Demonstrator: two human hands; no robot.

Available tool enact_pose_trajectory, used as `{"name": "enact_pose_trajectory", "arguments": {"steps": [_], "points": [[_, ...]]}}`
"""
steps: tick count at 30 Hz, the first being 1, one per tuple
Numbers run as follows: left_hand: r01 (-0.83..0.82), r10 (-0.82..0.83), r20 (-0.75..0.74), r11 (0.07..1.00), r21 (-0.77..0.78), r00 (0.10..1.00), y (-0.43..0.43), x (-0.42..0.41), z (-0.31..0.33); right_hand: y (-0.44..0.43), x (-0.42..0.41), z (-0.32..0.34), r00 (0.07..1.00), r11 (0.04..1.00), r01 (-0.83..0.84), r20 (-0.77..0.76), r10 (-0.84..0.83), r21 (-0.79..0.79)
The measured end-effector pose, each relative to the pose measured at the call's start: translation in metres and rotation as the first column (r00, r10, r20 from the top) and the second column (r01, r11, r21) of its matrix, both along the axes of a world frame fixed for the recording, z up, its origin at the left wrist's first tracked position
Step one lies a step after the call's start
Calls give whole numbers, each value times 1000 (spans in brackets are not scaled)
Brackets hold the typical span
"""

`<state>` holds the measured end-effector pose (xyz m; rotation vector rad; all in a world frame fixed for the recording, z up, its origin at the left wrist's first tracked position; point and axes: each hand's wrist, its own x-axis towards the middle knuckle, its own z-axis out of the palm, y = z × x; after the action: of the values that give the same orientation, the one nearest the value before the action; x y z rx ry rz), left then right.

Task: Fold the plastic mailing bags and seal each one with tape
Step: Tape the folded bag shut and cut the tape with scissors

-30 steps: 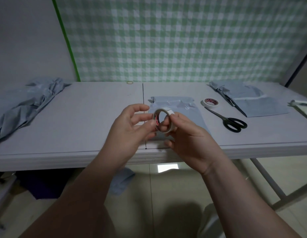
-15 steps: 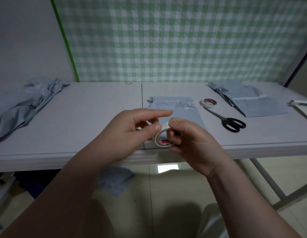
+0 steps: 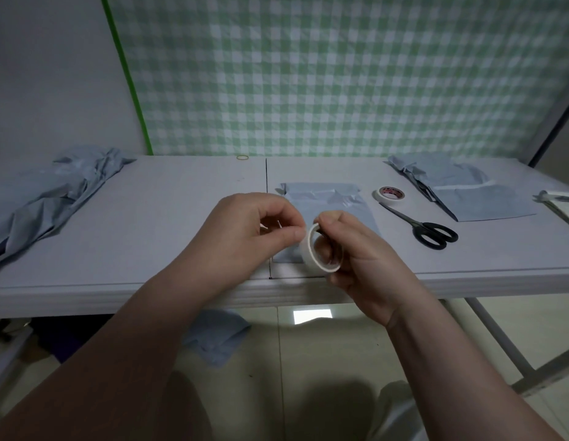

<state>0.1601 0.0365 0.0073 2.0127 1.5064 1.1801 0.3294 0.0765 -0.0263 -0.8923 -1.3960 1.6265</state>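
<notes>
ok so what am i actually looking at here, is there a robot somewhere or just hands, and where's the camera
No robot here: these are a person's two bare hands, seen by one wide-angle camera worn on their head, looking forward and down. The right hand grips a white tape roll; the left hand pinches at the roll's edge, seemingly hunting for the loose end. On the grey table lie a folded blue mailing bag just beyond the hands, a second tape roll, black scissors, flat bags at right and a crumpled pile at left.
</notes>
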Motion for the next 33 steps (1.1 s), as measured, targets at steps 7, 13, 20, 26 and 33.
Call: {"name": "enact_pose_trajectory", "arguments": {"steps": [7,13,20,26,33], "points": [[-8,220,603,943,-333,767,25,8,-6,11,-5,1,988,936,12,143,-66,352],[-149,322,504,924,-352,801,49,10,1,35,-13,17,983,939,39,155,-97,341],[-250,458,564,878,-408,687,74,0,5,70,-15,43,859,912,95,430,-278,400],[-60,489,642,820,-570,590,88,-7,-10,90,-20,27,916,978,134,357,-184,159],[30,498,606,757,-653,620,98,1,-33,102,-27,8,964,983,172,192,-183,70]]}}
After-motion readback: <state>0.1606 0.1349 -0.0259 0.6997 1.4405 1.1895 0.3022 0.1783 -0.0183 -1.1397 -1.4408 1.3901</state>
